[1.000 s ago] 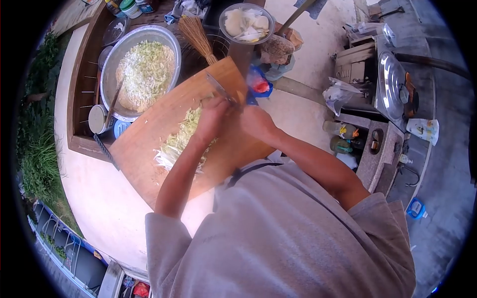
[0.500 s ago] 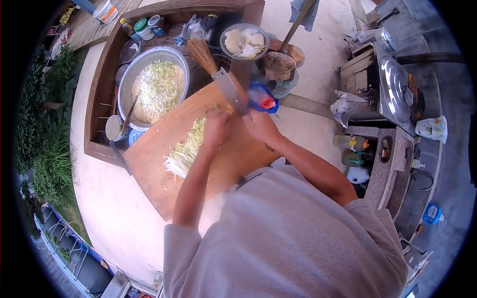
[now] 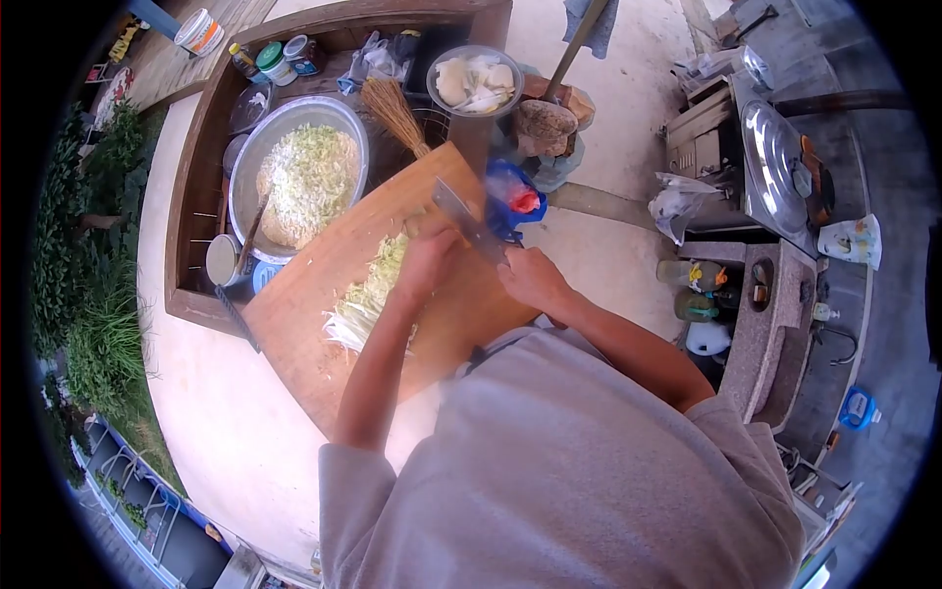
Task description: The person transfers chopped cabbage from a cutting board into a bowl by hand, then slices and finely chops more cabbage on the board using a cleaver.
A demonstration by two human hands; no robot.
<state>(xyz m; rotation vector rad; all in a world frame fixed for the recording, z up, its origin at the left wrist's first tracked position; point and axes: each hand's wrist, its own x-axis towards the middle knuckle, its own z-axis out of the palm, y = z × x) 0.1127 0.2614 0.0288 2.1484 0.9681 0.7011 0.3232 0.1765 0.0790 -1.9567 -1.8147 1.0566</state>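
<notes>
My right hand [image 3: 533, 279] is closed around the handle of a cleaver [image 3: 457, 209], whose wide metal blade slants up and left over the far part of a wooden cutting board [image 3: 285, 324]. Just left of the blade, my left hand [image 3: 430, 257] rests on the board with its fingers curled. A small pale greenish-brown piece shows at its fingertips, too indistinct to name. Beside my left forearm lies a heap of shredded cabbage [image 3: 368, 297], paler and longer in its strips toward me.
A large metal basin [image 3: 239, 196] of chopped cabbage and white powder stands left of the board. Beyond lie a straw brush [image 3: 392, 110], a bowl [image 3: 517, 88] of pale pieces and a blue plastic bag [image 3: 502, 218]. A lidded wok [image 3: 770, 167] and a stone sink [image 3: 760, 363] are at right.
My right hand and the cleaver have moved toward me and slightly right, and the blade now slants more. My left hand has hardly moved. The view has shifted a little.
</notes>
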